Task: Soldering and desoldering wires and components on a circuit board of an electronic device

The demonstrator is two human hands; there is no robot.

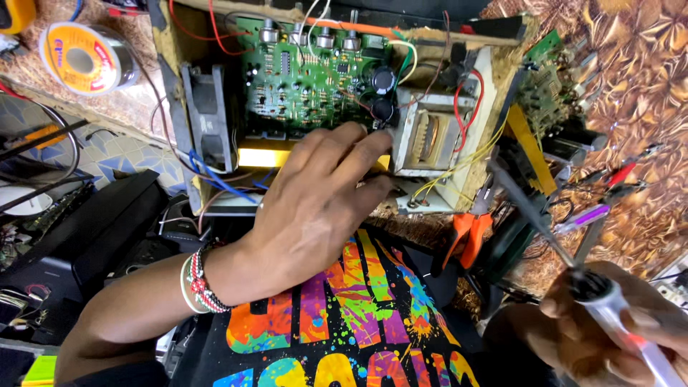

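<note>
Crowding open amp chassis: green circuit board (308, 79) up top, transformer (428, 137) to its right, black fan (206, 118) on left wall, solder spool (87, 57) far left, orange pliers (469, 235) below transformer. Left hand (315, 208) spread loose, fingertips (373, 140) touching board's lower edge beside transformer, holding nothing. Right hand (609, 337) wrapped round soldering iron (566, 247), tip near yellow wires (459, 175), well right of board.

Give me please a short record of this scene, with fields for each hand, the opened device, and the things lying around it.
left hand: reaches into the opened device, fingertips at the edge of the green circuit board
right hand: holds a soldering iron, tip raised toward the transformer
device: open wooden case, board with black capacitors, red and yellow wires
nearby: solder spool upper left, orange-handled pliers
</note>
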